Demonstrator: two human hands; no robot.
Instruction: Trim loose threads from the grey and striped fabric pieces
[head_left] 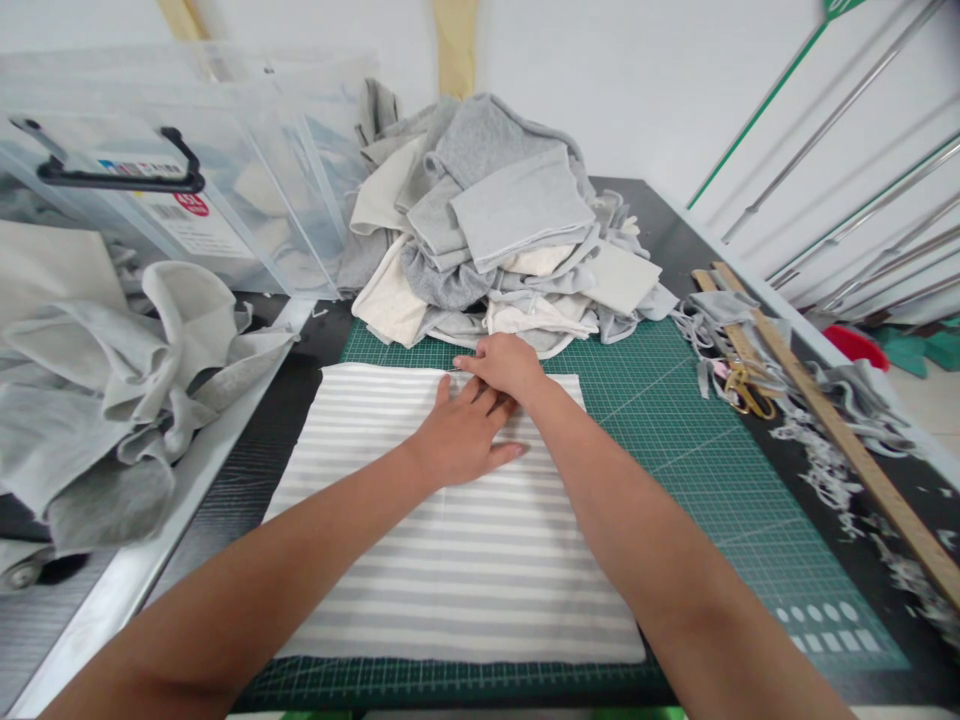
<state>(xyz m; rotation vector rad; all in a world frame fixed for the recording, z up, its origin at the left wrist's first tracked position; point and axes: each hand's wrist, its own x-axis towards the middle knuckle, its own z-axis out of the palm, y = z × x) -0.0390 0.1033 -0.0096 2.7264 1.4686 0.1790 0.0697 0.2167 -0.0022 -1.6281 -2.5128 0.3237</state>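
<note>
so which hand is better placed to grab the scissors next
Right, probably. The scissors lie to the right of the striped fabric, on the right hand's side; the left hand lies flat on the fabric.

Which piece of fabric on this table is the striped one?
The striped fabric lying flat on the green cutting mat, under the left hand and right hand. The fabric pile behind it is plain grey and cream.
</note>
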